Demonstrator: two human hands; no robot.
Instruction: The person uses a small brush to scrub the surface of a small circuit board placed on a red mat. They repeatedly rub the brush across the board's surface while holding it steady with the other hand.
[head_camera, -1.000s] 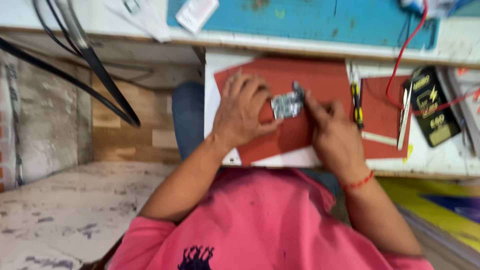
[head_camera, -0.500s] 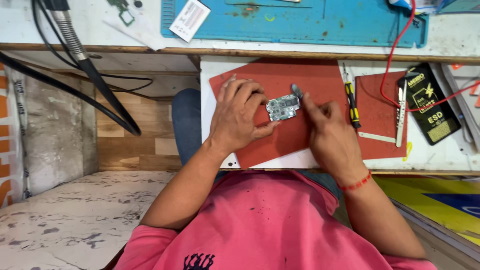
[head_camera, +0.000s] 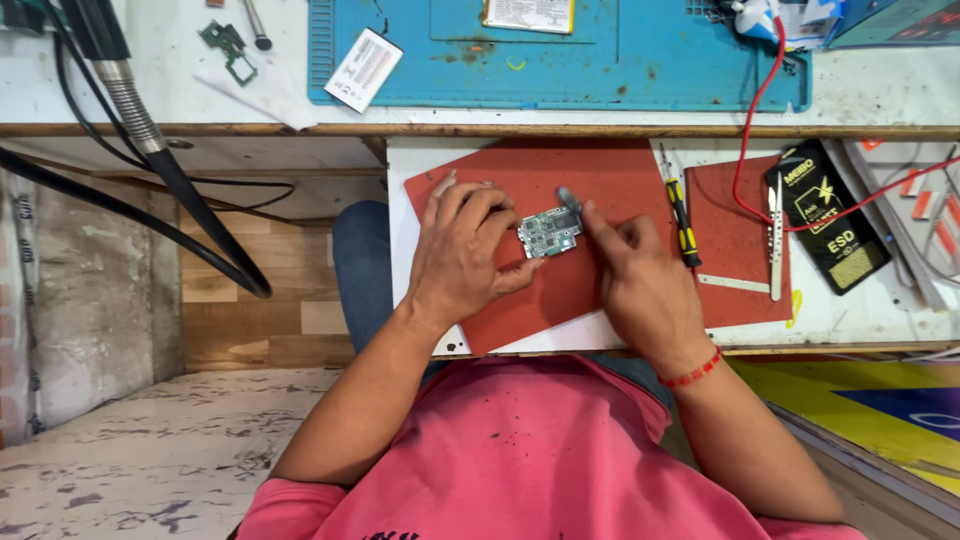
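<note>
A small greenish circuit board (head_camera: 549, 232) lies on a red mat (head_camera: 600, 180) on a white pull-out shelf. My left hand (head_camera: 462, 250) grips the board's left edge between fingertips and thumb. My right hand (head_camera: 640, 275) rests just right of the board, its index finger stretched out and touching the board's upper right corner, where a small grey part (head_camera: 568, 196) sits. My right wrist wears a red thread band.
A yellow-and-black screwdriver (head_camera: 682, 215), metal tweezers (head_camera: 776, 245), a black rectangular pack (head_camera: 828, 230) and a red wire (head_camera: 752, 120) lie to the right. Above on the bench are a blue work mat (head_camera: 560, 70), a white battery (head_camera: 363, 69) and a black hose (head_camera: 150, 150).
The view has shifted slightly down and steadied. Both hands stay on the board; my right index finger has straightened toward its upper right corner.
</note>
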